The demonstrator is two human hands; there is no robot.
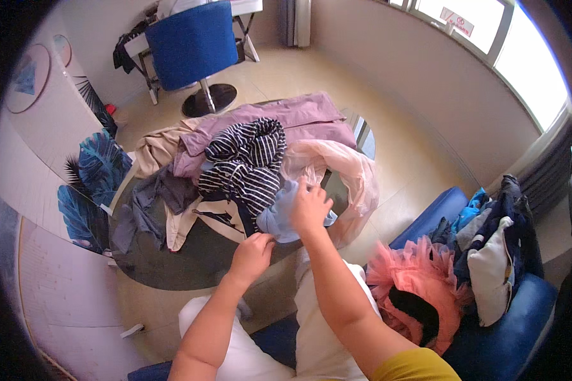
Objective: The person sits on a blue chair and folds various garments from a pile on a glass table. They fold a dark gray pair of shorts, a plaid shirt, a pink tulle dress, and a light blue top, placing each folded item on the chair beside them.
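A light blue garment [284, 214] lies bunched near the front edge of a dark oval glass table [171, 271]. My left hand [252, 258] pinches at its near edge, thumb and fingers together. Across its right side reaches my right hand [310, 205], fingers bent and partly spread; the palm side is hidden, so a grip cannot be made out. Right behind the blue cloth is a crumpled black-and-white striped garment [245, 166]. A sheer pale pink garment [357, 174] curves around on the right.
A mauve garment [286, 116], beige cloth [159, 147] and dark grey clothing [145, 205] cover much of the table. On the blue seat [500, 338] beside me sit a coral tulle garment [417, 281] and a white garment [488, 271]. A blue swivel chair [193, 45] stands beyond.
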